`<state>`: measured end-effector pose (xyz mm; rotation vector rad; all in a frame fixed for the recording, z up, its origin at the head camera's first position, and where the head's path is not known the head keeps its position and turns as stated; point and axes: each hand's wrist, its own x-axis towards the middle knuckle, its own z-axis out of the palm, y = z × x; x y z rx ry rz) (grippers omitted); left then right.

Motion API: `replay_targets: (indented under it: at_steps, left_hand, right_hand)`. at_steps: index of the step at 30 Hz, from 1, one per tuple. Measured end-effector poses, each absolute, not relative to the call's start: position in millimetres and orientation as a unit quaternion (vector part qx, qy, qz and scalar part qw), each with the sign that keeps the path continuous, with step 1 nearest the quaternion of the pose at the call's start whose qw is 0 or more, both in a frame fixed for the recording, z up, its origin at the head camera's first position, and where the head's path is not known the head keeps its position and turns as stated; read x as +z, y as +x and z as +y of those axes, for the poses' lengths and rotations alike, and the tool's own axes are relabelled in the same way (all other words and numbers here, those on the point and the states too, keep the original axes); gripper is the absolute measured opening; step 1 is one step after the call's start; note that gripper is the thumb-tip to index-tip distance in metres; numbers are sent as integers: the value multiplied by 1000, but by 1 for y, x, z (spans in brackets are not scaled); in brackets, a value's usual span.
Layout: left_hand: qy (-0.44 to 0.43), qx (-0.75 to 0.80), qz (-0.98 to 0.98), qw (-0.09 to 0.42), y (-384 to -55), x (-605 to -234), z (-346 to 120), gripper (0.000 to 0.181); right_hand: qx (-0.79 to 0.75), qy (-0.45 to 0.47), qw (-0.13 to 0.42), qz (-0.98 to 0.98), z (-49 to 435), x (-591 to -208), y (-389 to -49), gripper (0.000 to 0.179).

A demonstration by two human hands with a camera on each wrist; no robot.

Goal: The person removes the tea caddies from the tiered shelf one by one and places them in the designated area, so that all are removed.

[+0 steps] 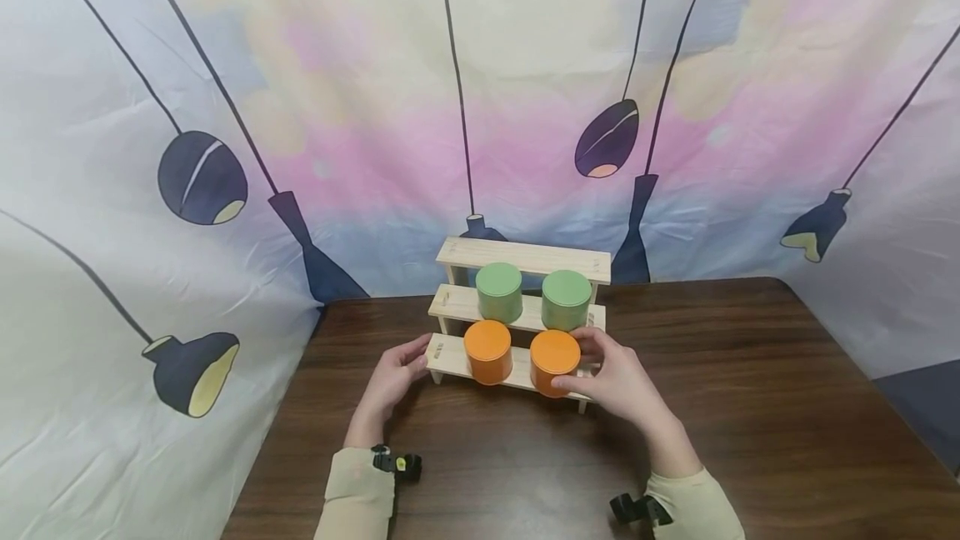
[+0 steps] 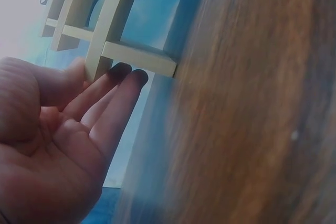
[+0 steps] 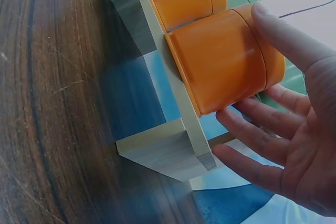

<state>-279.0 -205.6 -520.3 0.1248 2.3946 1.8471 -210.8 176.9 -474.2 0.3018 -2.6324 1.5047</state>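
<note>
A three-step wooden display stand (image 1: 525, 257) bears two green tins on its middle step and two orange tins on its lowest step. My left hand (image 1: 393, 375) pinches the left end of the lowest step, thumb on the board (image 2: 97, 59) and fingers (image 2: 118, 100) beneath it. With thumb and fingers spread around it, my right hand (image 1: 618, 377) holds the right orange tin (image 1: 555, 362), which stands upright near the step's right end. Beside it is the left orange tin (image 1: 488, 352). Behind them stand the left green tin (image 1: 499, 292) and the right green tin (image 1: 566, 300).
The stand is on a dark brown wooden table (image 1: 510, 473), near its back edge. A cloth backdrop (image 1: 525, 107) printed with hanging lamps rises behind and at both sides. The stand's top step (image 1: 525, 255) sits close to the cloth.
</note>
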Motion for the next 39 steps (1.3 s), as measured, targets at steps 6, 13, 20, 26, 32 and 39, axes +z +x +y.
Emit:
replay_targets:
  at_steps: [6, 13, 20, 26, 32, 39]
  left_hand:
    - [47, 614, 785, 71, -279, -520, -205, 49]
    - [45, 609, 789, 69, -278, -519, -204, 50]
    - [44, 613, 785, 72, -280, -520, -205, 52]
    - [50, 609, 788, 73, -279, -520, -205, 52]
    - [51, 609, 788, 75, -280, -520, -205, 52]
    - [55, 602, 793, 76, -281, -521, -206, 52]
  right_hand:
    - [488, 90, 54, -866, 174, -473, -210, 76]
    - [470, 91, 64, -875, 172, -473, -210, 74]
    - [470, 96, 60, -876, 173, -471, -209, 75]
    - [473, 93, 51, -874, 173, -469, -208, 74]
    - [480, 95, 40, -871, 174, -469, -208, 74]
    - [481, 105, 38, -869, 175, -470, -208, 78]
